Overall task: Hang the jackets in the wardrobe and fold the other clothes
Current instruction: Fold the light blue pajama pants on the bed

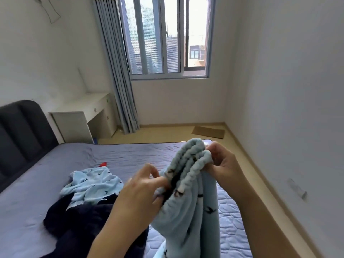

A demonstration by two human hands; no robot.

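Both left hand [141,185] and right hand [226,164] fingers [160,180] tight around pale-blue fleece [188,207] (bird print).

Over the bed [121,153], at its right side, a garment [188,207] is held. On the bed's left half a second garment [93,185] is laid, a third garment [78,224] nearer. Beyond the bed a desk [83,107] is set.

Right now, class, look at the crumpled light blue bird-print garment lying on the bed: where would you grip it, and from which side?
Probably pinch the crumpled garment at its far left edge, coming from the headboard side: that edge lies free on the mattress, while its near edge meets the dark navy garment.
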